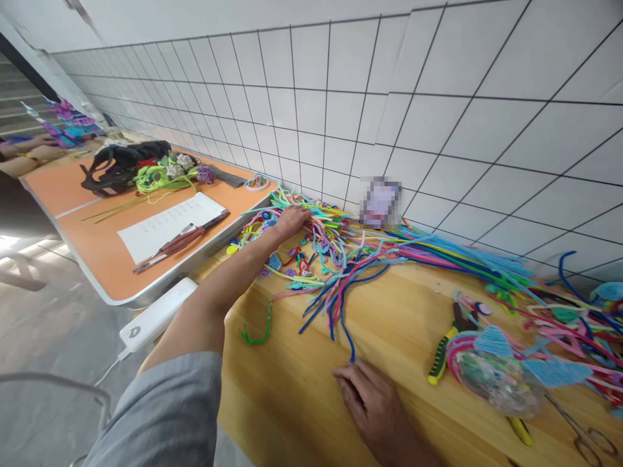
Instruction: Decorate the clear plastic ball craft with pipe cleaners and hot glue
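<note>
Rests the left hand (293, 220) on a tangled heap of multicoloured fuzzy craft stems (335, 227), fingers directly over it; cannot tell their opening or hold. Seems to be picking stems, calling for a clean pinch. Keeps the right hand (372, 402) loosely curled on the pale wooden tabletop (282, 389), beside a dark-blue fuzzy stem's (346, 324) tip; cannot tell if gripped.

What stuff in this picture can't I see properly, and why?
All in the head view:
- Left hand: its fingertips are lost among the fuzzy stems, so any grip is unclear.
- Right hand: curled fingers hide its palm.
- Phone: blocky pixels cover its screen.
- Paper: its writing is too small to read.
- Another person's arm: cut off by the left edge.
</note>
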`<state>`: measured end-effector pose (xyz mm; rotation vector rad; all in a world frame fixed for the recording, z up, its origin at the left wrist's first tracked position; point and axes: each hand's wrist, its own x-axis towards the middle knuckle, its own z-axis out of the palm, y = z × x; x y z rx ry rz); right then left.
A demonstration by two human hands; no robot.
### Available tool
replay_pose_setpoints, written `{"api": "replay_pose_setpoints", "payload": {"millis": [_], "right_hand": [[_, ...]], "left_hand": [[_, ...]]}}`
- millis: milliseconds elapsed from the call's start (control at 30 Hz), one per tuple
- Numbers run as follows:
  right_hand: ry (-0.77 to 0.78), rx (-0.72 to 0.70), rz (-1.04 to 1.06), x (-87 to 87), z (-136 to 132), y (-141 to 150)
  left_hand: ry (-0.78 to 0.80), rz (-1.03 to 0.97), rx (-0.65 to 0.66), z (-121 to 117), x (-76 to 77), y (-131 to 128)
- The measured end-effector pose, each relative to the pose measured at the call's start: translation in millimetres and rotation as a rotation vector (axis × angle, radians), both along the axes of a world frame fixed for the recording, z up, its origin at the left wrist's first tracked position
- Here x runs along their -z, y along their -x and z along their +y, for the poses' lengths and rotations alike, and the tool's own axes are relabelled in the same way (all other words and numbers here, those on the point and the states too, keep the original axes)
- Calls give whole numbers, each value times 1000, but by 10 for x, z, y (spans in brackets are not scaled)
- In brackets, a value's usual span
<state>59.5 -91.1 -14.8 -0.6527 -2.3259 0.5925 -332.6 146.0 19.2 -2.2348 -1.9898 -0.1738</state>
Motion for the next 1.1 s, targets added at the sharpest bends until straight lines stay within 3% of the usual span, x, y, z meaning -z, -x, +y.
{"api": "replay_pose_setpoints", "payload": {"millis": [200, 400, 533, 767, 1100], "right_hand": [[7, 4, 7, 0, 7, 5], [26, -4, 9, -7, -7, -7], [37, -13, 4, -21, 1, -16], [45, -17, -9, -30, 13, -18], [27, -9, 17, -41, 14, -8]], "left_hand": [[-22, -86, -117, 315, -169, -36], [68, -181, -111, 627, -468, 61], [109, -223, -130, 728, -567, 134], [155, -264, -162, 844, -504, 154], [93, -440, -130, 742, -300, 168]]}}
